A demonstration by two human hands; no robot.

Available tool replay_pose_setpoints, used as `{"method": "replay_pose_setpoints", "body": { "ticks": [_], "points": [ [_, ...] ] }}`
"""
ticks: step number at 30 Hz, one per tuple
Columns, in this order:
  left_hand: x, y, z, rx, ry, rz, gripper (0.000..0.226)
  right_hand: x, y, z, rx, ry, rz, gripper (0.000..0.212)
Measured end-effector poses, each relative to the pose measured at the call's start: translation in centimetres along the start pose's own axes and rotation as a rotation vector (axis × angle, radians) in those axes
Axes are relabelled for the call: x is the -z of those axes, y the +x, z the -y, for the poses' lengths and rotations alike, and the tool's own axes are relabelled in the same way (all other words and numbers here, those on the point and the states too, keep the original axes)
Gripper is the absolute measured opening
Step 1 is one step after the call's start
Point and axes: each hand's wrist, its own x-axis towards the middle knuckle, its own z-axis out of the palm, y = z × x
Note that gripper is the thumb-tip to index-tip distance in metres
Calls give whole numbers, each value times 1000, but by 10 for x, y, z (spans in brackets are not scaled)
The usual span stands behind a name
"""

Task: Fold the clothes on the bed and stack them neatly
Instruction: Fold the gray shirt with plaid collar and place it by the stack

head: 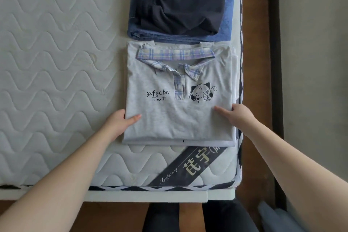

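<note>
i've got l hand [117, 121] & r hand [235, 112] pinching the folded grey polo shirt [177, 100] by its side edges near the mattress [56, 62] corner; dark stack [177, 3] lies straight beyond.

**What the view does not show**

The fingers of the left hand [120, 122] go under the edge of the grey shirt [177, 115], so only the thumb is seen. On the right hand [235, 115] the fingers past the shirt's right edge are also hidden.

The dark garment [177, 0] is cut by the top edge of the picture. The blue denim piece [227, 17] below it is mostly covered.

The shirt's printed text is cut at its left fold. The shirt covers the end of the mattress label [190, 167].

Both forearms leave the picture at the bottom corners.
</note>
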Motion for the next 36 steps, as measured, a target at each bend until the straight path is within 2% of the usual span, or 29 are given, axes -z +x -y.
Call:
{"method": "replay_pose_setpoints", "body": {
  "ticks": [4, 7, 10, 13, 15, 18, 21, 23, 25, 27, 32, 34, 36],
  "points": [
    [-5, -18, 24, 8, 87, -2, 41, -17, -19, -18, -28, 69, 64, 55],
    [-12, -29, 29, -53, 69, -67, 32, -27, -31, -31, -24, 29, 18, 44],
    [-21, -37, 32, -93, 163, -168, 30, -38, -43, -40, -32, 36, -40, 41],
    [-29, -44, 23, -84, 330, -248, 30, -41, -50, -38, -75, -133, -122, 48],
    [-30, -52, 13, -111, 423, -366, 42, -36, -53, -29, -107, -192, -228, 49],
    [-33, -56, -7, -337, 486, -550, 39, -29, -51, -9, 7, -112, -411, 40],
    [-42, -47, -39, -547, 476, -486, 26, -24, -38, 21, 240, 42, -394, 23],
    [-51, -36, -64, -664, 479, -395, 25, -22, -26, 45, 360, 107, -335, 24],
    [-62, -24, -88, -761, 514, -335, 25, -22, -12, 68, 404, 148, -303, 31],
    [-72, -12, -113, -837, 524, -313, 27, -20, 2, 87, 372, 240, -276, 34],
    [-97, 18, -164, -929, 569, -298, 34, -13, 31, 120, 150, 780, -135, 29],
    [-106, 30, -179, -911, 599, -288, 35, -12, 40, 124, 119, 793, -182, 22],
    [-113, 41, -189, -878, 651, -261, 37, -10, 48, 122, 79, 764, -296, 13]
  ]
}}
